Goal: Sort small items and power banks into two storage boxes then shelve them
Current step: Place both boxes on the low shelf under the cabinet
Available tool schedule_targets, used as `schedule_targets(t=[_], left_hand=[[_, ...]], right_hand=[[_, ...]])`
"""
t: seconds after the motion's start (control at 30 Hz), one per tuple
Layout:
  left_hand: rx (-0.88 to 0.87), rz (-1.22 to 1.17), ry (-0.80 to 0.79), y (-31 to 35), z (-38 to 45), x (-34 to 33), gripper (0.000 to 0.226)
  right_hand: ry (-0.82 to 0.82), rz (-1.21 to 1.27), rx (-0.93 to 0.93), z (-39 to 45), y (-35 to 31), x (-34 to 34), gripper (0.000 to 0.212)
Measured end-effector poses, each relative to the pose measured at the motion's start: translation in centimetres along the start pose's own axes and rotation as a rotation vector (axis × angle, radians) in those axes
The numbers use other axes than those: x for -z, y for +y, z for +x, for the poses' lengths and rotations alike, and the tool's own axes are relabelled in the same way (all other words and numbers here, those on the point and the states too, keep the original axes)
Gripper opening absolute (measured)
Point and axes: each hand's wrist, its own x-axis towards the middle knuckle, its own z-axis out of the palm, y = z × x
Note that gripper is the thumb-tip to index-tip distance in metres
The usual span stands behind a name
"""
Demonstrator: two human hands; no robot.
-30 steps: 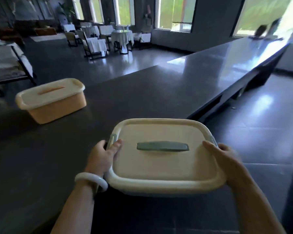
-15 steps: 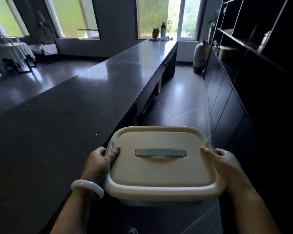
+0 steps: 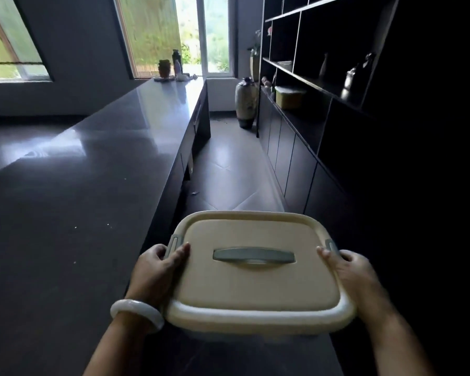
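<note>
Head view: cream storage box (image 3: 258, 275) with grey lid handle (image 3: 253, 255), lower centre, carried off the table (image 3: 73, 185). Left hand (image 3: 155, 270) and right hand (image 3: 356, 275) grip its sides, thumbs on lid. Shelf (image 3: 310, 77) upper right holds yellow box (image 3: 288, 96).

open aisle (image 3: 228, 169), counter (image 3: 98, 164) left, shelving (image 3: 310, 85) right

- the dark glossy tabletop (image 3: 92, 164) runs along my left; at its far end stand a small pot (image 3: 164, 68) and bottles (image 3: 176, 61).
- a yellow-lidded box (image 3: 288, 96) sits on the dark shelf (image 3: 307, 115) to my right.
</note>
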Motion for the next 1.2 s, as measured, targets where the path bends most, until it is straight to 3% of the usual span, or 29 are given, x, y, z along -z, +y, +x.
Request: schedule_targets(t=[0.17,0.67,0.8,1.0,1.2], left_hand=[[0.017,-0.045,-0.065,1.2,10.9,-5.2,0.045],[0.029,-0.046,-0.038,7.0,40.8,-17.0,0.042],[0.014,-0.04,-0.078,7.3,50.6,-18.8,0.055],[-0.059,-0.003,-0.143,9.1,67.8,-20.4,0.043],[-0.092,0.04,-0.232,11.3,82.1,-23.8,0.049]], right_hand=[[0.04,-0.014,-0.003,11.0,-3.1,-1.6,0.036],[0.026,0.021,0.031,43.6,-12.9,-7.4,0.039],[0.071,0.028,0.038,51.1,-15.1,-11.1,0.043],[0.157,0.121,0.03,62.3,-18.9,-18.5,0.039],[0.288,0.167,-0.016,71.6,-21.6,-22.8,0.036]])
